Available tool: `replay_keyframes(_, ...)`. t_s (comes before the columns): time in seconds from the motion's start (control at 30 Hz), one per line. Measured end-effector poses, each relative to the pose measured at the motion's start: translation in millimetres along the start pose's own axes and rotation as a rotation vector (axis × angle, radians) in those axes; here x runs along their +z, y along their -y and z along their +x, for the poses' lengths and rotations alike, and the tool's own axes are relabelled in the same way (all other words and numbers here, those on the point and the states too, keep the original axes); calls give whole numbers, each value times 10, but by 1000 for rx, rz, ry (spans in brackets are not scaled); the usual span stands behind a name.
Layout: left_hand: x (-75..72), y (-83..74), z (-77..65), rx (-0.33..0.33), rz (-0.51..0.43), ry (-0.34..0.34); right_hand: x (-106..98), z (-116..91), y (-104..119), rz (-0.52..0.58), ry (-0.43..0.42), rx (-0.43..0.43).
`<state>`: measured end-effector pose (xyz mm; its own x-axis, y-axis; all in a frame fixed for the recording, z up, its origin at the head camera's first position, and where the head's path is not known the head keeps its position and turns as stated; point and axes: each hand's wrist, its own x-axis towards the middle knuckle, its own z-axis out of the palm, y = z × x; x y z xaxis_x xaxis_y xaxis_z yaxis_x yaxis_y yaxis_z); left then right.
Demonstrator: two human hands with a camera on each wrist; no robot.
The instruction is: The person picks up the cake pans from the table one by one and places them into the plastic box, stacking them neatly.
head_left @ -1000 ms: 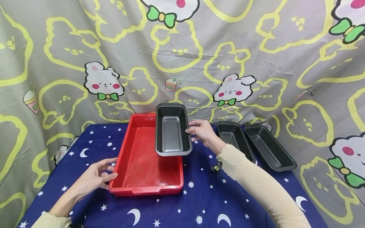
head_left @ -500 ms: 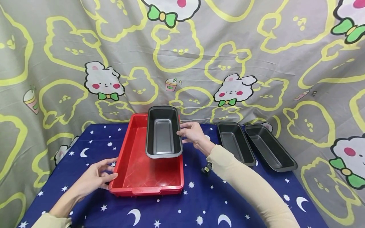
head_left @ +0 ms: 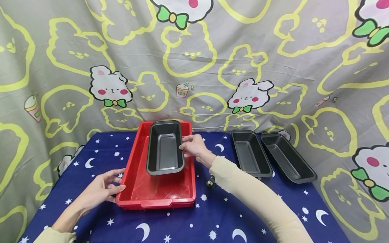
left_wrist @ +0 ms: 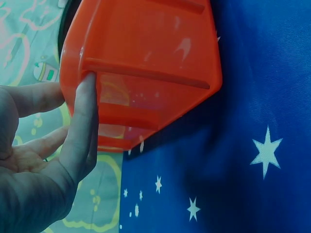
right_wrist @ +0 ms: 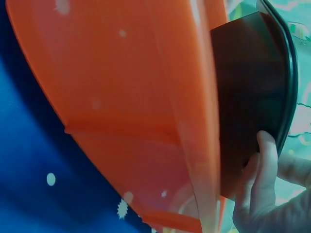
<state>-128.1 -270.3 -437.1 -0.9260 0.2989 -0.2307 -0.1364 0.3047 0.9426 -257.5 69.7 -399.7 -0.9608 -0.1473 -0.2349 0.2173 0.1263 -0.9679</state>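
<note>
A dark grey loaf pan (head_left: 165, 152) is held by its right long side in my right hand (head_left: 196, 146). In the right wrist view the thumb is at the rim and fingers press the pan's outer wall (right_wrist: 250, 97); its lower part is hidden behind the tray wall. The pan hangs over a shallow red tray (head_left: 161, 195), tilted a little; whether its base touches the tray floor cannot be told. My left hand (head_left: 98, 189) grips the tray's near left edge, thumb at the rim and a finger against the ribbed outer wall (left_wrist: 146, 43).
Two more dark loaf pans lie side by side at the right: the nearer pan (head_left: 250, 153) and the outer pan (head_left: 287, 157). A dark blue starry cloth (head_left: 182, 229) covers the table. Behind it hangs a grey patterned curtain (head_left: 200, 84).
My right hand has carried the loaf pan leftward and down, from the tray's right edge to over its middle. My left hand and the tray have stayed put.
</note>
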Motion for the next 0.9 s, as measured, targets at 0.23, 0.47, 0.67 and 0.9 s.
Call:
replay_keyframes(0.23, -5, -2, 0, -11, 8, -2, 156, 50, -79, -45, -18, 7)
replay_keyframes(0.47, -8, -10, -8, -9, 8, -1, 250, 27, -112, -103, -26, 9)
replay_keyframes(0.67, -13, -5, -6, -18, 11, -6, 344, 42, -157, -116, -30, 16)
replay_keyframes(0.9, -3, -21, -9, -20, 10, -7, 426, 48, -166, -154, -43, 31)
